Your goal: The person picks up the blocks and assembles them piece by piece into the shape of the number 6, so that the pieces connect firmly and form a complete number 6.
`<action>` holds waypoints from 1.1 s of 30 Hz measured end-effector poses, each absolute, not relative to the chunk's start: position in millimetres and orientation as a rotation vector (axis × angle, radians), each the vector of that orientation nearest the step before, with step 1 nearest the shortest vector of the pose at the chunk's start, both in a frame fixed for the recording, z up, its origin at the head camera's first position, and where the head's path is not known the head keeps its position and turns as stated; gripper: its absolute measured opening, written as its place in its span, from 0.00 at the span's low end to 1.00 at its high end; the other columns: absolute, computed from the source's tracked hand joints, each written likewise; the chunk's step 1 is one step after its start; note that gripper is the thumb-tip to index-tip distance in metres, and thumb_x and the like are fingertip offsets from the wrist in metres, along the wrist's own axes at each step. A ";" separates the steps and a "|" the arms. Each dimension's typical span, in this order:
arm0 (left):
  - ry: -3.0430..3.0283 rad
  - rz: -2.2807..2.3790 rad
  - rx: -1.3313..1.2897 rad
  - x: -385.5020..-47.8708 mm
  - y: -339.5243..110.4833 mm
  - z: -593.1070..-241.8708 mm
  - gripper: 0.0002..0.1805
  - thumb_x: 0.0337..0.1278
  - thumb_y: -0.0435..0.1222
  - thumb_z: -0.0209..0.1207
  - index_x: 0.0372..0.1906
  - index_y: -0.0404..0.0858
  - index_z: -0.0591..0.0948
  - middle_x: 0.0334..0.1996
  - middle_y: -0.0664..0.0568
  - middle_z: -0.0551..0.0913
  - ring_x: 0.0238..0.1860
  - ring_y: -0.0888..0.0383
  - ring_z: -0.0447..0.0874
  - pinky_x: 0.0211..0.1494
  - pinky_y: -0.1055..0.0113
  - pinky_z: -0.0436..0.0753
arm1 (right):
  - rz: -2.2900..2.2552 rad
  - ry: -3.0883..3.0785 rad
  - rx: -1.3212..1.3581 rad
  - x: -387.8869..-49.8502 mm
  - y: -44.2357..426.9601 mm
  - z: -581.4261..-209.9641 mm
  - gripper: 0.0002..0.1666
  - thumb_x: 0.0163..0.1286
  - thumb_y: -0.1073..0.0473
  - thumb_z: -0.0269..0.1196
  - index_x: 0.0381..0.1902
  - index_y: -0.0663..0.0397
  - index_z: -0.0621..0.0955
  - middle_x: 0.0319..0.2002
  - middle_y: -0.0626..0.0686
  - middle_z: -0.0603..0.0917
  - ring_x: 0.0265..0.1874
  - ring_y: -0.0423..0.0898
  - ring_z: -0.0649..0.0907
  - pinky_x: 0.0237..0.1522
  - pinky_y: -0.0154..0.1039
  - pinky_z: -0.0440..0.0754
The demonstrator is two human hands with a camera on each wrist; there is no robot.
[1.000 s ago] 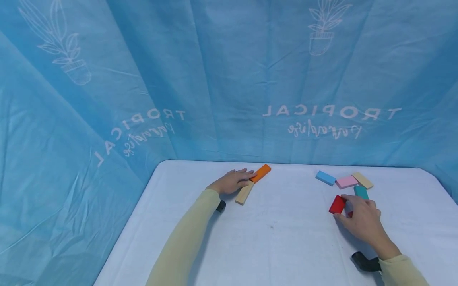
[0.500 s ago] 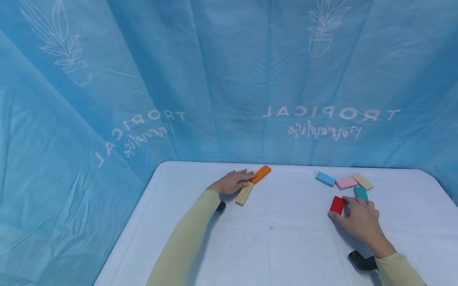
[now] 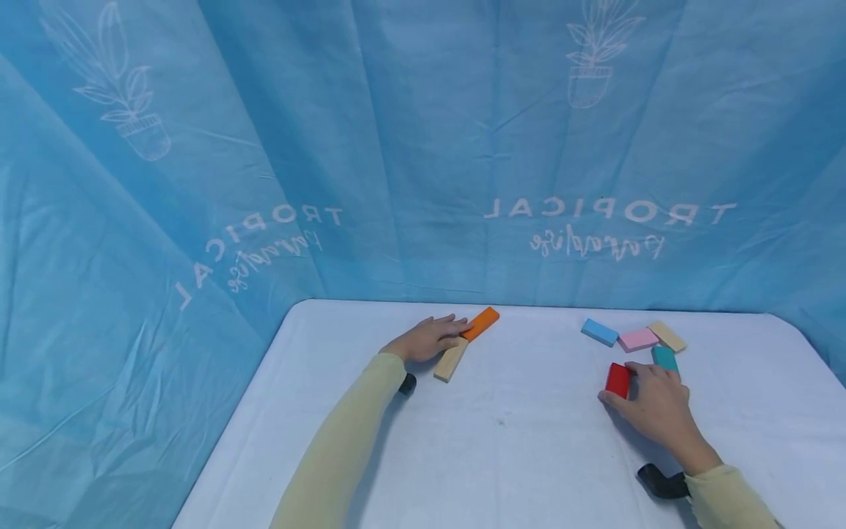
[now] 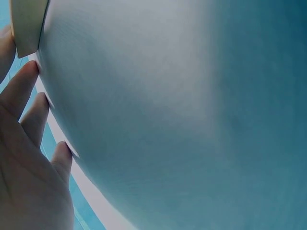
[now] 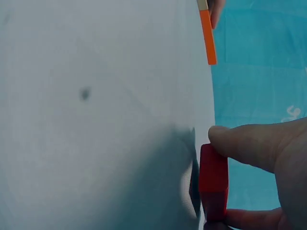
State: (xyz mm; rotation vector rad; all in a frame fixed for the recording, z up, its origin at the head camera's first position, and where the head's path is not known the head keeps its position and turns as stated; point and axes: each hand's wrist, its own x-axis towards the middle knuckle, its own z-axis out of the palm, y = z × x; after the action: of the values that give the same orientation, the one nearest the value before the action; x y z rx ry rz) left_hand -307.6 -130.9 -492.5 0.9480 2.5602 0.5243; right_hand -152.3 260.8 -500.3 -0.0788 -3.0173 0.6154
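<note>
My right hand [image 3: 657,408] pinches a red block [image 3: 617,380] between thumb and fingers, on the right part of the table. The right wrist view shows the thumb on one end of that red block [image 5: 213,179] and a finger at the other. My left hand [image 3: 426,339] lies with fingers extended at an orange block [image 3: 481,323] and a plain wooden block [image 3: 451,360]. These two blocks lie end to end in a slanting line. In the left wrist view, the fingers touch the tabletop beside a wooden block [image 4: 29,26].
Beyond my right hand lie a blue block [image 3: 599,332], a pink block [image 3: 637,339], a wooden block [image 3: 667,336] and a teal block [image 3: 664,358]. The white table [image 3: 502,463] ends at a blue curtain [image 3: 423,184] behind and at the left.
My right hand has slid a short way left with the red block, away from the teal block. My left hand stays in place at the orange and wooden blocks.
</note>
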 end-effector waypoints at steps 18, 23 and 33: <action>2.547 0.532 0.959 -307.7 -131.6 -491.6 0.28 0.80 0.47 0.45 0.79 0.50 0.60 0.78 0.57 0.58 0.80 0.54 0.47 0.80 0.49 0.46 | 0.731 -2.953 0.090 -141.7 216.7 -490.8 0.52 0.44 0.49 0.82 0.63 0.69 0.73 0.56 0.72 0.76 0.54 0.71 0.72 0.46 0.69 0.80; 2.544 0.527 0.958 -307.5 -131.3 -490.3 0.28 0.80 0.47 0.45 0.79 0.50 0.60 0.78 0.57 0.57 0.80 0.54 0.47 0.80 0.49 0.46 | 0.757 -2.946 0.119 -138.3 203.8 -492.6 0.51 0.45 0.50 0.82 0.63 0.68 0.74 0.56 0.70 0.77 0.56 0.69 0.73 0.48 0.69 0.79; 2.531 0.545 0.948 -306.2 -131.2 -488.2 0.28 0.80 0.46 0.45 0.79 0.50 0.60 0.78 0.56 0.57 0.80 0.53 0.47 0.80 0.48 0.45 | 0.793 -2.921 0.200 -137.1 180.8 -498.6 0.48 0.46 0.49 0.82 0.62 0.65 0.76 0.55 0.66 0.79 0.57 0.66 0.73 0.53 0.69 0.76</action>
State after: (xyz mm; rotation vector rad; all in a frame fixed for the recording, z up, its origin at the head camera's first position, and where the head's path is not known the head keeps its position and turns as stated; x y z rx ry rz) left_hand -306.2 -131.2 -488.2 0.9483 2.5310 0.5452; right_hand -137.1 180.8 -498.6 0.2001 -2.9210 0.7930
